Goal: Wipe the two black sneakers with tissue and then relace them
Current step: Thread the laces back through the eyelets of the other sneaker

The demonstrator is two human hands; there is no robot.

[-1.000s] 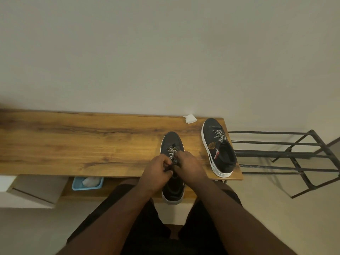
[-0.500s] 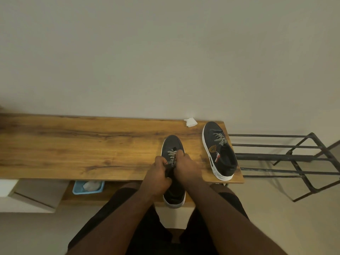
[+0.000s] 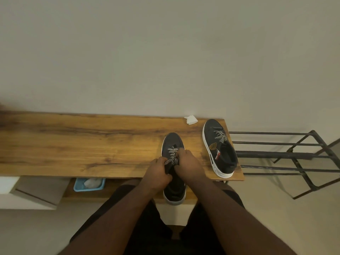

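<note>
Working at the near edge of the desk point(image 3: 77, 144), the left hand point(image 3: 158, 174) and the right hand point(image 3: 187, 165) meet over the throat of the near sneaker point(image 3: 172, 142), whose heel hangs off that edge toward the person's lap. Both hands are curled: the left pinches the black-and-white lace point(image 3: 172, 156) near the tongue, and the right closes on the lace and upper from the other side, though exactly which strand each finger has is hidden. The lace looks soft, light and limp, so it is best taken close to its tip to feed an eyelet; the sneaker seems light with a flexible fabric upper and a stiffer white sole, so steadying it by the sides of the throat should keep it from sliding on the smooth wood. With the heel overhanging, a hard tug could tip it off. Farther along, toward the right end of the desk, the second sneaker point(image 3: 219, 148) lies on its sole with its lace showing across the front, its heel just at the near edge. A crumpled white tissue point(image 3: 191, 119) sits at the far edge against the pale wall. Below the desk a blue tray point(image 3: 77, 188) holds something white, and a black metal rack point(image 3: 287, 153) stands beyond the right end.
</note>
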